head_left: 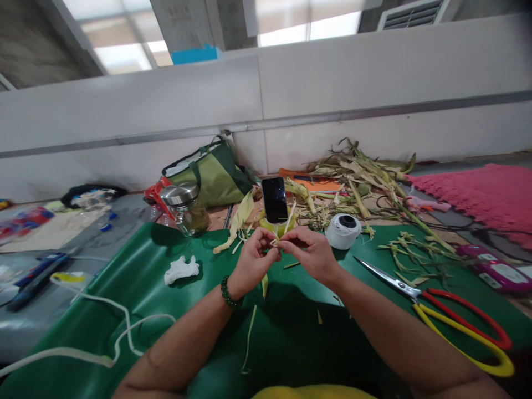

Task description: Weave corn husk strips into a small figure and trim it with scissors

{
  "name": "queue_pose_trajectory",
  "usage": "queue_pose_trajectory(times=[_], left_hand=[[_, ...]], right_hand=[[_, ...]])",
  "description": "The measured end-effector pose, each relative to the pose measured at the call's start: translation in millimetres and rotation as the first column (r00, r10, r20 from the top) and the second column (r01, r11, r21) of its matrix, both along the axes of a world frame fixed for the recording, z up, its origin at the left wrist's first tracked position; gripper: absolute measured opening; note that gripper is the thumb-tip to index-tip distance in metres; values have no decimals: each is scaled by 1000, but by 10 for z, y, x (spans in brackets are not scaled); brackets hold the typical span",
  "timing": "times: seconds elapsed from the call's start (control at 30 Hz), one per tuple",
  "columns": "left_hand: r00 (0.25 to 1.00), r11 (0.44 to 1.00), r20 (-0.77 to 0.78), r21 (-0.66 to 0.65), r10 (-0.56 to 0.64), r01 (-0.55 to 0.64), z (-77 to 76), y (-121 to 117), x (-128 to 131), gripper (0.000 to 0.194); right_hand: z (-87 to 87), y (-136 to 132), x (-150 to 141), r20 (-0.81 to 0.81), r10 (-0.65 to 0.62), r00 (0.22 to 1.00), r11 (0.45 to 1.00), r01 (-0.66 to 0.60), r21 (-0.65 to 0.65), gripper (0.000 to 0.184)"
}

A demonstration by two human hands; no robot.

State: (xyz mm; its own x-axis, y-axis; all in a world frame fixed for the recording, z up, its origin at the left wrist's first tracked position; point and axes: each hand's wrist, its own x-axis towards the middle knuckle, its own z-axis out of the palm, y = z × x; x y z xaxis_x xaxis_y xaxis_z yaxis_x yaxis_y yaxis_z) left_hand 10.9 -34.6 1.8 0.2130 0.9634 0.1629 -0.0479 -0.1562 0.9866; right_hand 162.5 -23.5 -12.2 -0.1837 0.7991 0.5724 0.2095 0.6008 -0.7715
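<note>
Pinched fingers of my left hand [254,257], with a green bead bracelet at the wrist, meet those of my right hand [311,252]. Between them is a thin, pale strip of corn husk [275,241], bent or looped at the fingertips; its exact shape is too small to tell. Just behind stands a dark phone [274,200], propped on a yellow-green round thing [266,223]. Left of the phone lies a broad husk leaf [240,217]. A white roll with a black core [343,231] sits beyond my right hand. Scissors [409,291] with red and yellow handles lie beside my right forearm, blades apart only slightly, if at all.
A green mat [166,310] covers the table. Further back are a lidded glass jar [189,213], a green bag [214,174] and piled dry husks [359,172]. Crumpled white tissue [182,270] and a white cord [122,316] lie left; a purple device [496,269] and pink cloth [477,194], right.
</note>
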Motion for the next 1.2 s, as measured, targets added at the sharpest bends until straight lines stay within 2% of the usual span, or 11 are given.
queue_pose_trajectory(times=[0.1, 0.2, 0.3, 0.43, 0.5, 0.57, 0.67, 0.73, 0.83, 1.07, 1.2], left_hand=[[1000, 1000, -2, -11, -7, 7, -14, -3, 6, 25], [1000, 1000, 1, -25, -9, 9, -29, -5, 6, 23], [1000, 1000, -4, -19, 5, -5, -37, -9, 6, 22], [1000, 1000, -12, 6, -8, 8, -44, -13, 9, 20], [1000, 999, -26, 36, -6, 7, -54, -19, 13, 19], [998, 995, -66, 99, 21, -15, -69, -29, 19, 17], [981, 974, -180, 225, 75, -34, -101, -49, 32, 13], [960, 956, -255, 293, 114, -36, -119, -62, 42, 10], [932, 933, -325, 359, 159, -34, -131, -77, 54, 8], [861, 862, -439, 507, 257, 2, -131, -86, 44, 13], [877, 836, -397, 549, 270, -9, -166, -86, 23, 21]], right_hand=[[-7, -39, -8, 191, -128, 973, 954, 68, 293, 17], [-1, -63, -12, 330, -231, 915, 890, 61, 452, 22], [-3, -76, -12, 393, -286, 874, 844, 36, 534, 26], [-18, -91, -3, 462, -273, 844, 851, -12, 524, 24], [-20, -84, 1, 461, -234, 856, 877, -20, 481, 22], [-14, -56, 6, 370, -164, 914, 927, 15, 374, 18], [6, 16, 18, 126, -15, 992, 999, 10, 37, 10], [21, 61, 26, 7, 61, 998, 979, -58, -193, 10], [37, 90, 22, -80, 77, 994, 926, -101, -363, 16], [33, 80, -30, -151, 38, 988, 877, -106, -469, 16], [54, 68, -33, -295, 116, 948, 819, -259, -511, 19]])
